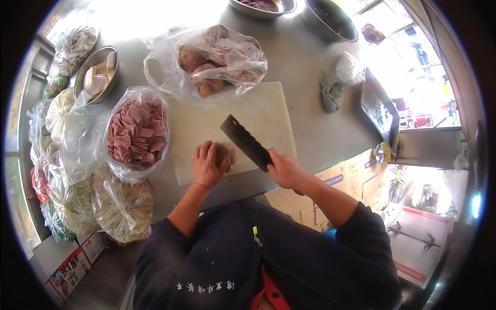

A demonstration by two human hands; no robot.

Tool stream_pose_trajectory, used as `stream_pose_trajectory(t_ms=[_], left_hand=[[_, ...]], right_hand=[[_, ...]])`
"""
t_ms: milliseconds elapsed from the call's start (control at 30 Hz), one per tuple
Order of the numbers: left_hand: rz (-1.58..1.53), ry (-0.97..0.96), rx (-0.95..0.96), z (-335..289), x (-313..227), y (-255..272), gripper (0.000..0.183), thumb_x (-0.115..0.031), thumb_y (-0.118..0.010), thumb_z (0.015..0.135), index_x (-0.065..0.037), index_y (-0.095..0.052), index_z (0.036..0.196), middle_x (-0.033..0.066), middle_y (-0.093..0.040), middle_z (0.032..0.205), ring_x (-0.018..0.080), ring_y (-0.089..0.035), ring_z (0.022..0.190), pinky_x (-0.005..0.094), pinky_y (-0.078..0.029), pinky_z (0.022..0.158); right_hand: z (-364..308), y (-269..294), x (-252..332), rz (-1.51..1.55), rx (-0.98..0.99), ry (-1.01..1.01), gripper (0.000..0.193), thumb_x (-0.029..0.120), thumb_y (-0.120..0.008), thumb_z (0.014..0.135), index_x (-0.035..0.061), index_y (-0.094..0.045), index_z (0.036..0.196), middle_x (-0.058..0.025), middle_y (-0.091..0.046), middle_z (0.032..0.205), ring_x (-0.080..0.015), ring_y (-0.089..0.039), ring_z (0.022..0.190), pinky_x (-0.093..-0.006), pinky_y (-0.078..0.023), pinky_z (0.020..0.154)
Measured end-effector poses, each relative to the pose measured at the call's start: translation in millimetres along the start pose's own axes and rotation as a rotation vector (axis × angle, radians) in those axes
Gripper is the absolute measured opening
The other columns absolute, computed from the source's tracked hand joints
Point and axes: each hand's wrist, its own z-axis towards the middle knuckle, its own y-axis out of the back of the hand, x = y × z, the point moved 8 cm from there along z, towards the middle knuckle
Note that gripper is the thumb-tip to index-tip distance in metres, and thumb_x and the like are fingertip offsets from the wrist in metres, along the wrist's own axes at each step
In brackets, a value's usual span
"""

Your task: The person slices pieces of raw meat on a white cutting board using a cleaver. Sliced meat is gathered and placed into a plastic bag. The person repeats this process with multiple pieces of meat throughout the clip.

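Observation:
On the white cutting board lies a brownish-pink piece of meat. My left hand is closed over its left side, fingers curled on top. In my right hand is a dark cleaver, gripped by its handle. The blade is raised at a slant just right of the meat, apart from it. Left of the board, a plastic-lined container holds sliced pink meat. Behind the board, a clear plastic bag holds several larger chunks of meat, partly covered by the plastic.
Tied bags of shredded food crowd the table's left side, with a metal bowl of pale blocks behind. Two metal bowls stand at the far edge, one a deep basin. To the right are a crumpled grey-green cloth and a dark tray.

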Motion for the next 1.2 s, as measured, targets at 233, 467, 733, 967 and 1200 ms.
stream_pose_trajectory(t_ms=[233,467,733,967,1200], left_hand=[[0.013,0.036,-0.152,-11,0,-18,0.051,-0.033,-0.072,0.087,-0.007,-0.058,0.129,0.0136,-0.059,0.134,0.0381,-0.055,0.115,0.0509,-0.041,0.097],[0.01,-0.016,-0.121,-13,2,-23,0.048,-0.031,-0.069,0.09,-0.006,-0.057,0.129,0.0185,-0.059,0.132,0.0407,-0.056,0.112,0.0518,-0.041,0.097],[-0.023,0.019,-0.233,-10,2,-18,0.042,-0.03,-0.063,0.097,-0.005,-0.055,0.13,0.0214,-0.057,0.133,0.0416,-0.055,0.114,0.054,-0.041,0.098],[-0.203,0.122,-0.224,-19,22,-23,0.042,-0.028,-0.058,0.099,-0.001,-0.053,0.131,0.0238,-0.055,0.129,0.0438,-0.052,0.115,0.0536,-0.04,0.101],[-0.143,0.066,-0.239,-21,18,-29,0.042,-0.026,-0.058,0.098,-0.001,-0.053,0.131,0.0236,-0.055,0.127,0.0442,-0.052,0.113,0.0542,-0.039,0.1]], right_hand=[[20,-16,22,-0.014,0.172,-0.043,0.029,0.011,-0.053,0.094,-0.0009,-0.04,0.117,-0.0281,-0.064,0.082,-0.0523,-0.062,0.083,-0.0603,-0.045,0.072],[74,-70,24,-0.131,0.12,0.105,0.03,0.009,-0.052,0.094,-0.003,-0.04,0.118,-0.0286,-0.067,0.085,-0.0524,-0.063,0.079,-0.0607,-0.047,0.07],[106,-62,16,0.035,0.019,0.059,0.032,0.014,-0.054,0.096,0.001,-0.04,0.122,-0.0301,-0.067,0.089,-0.0535,-0.063,0.087,-0.0611,-0.047,0.073],[32,-2,41,-0.069,0.094,0.004,0.027,0.011,-0.051,0.095,0.0009,-0.041,0.119,-0.028,-0.066,0.086,-0.0523,-0.062,0.086,-0.0599,-0.047,0.074],[23,-13,54,-0.154,0.252,-0.086,0.033,0.006,-0.054,0.089,-0.0017,-0.04,0.117,-0.0263,-0.067,0.086,-0.0506,-0.064,0.085,-0.0584,-0.048,0.072]])
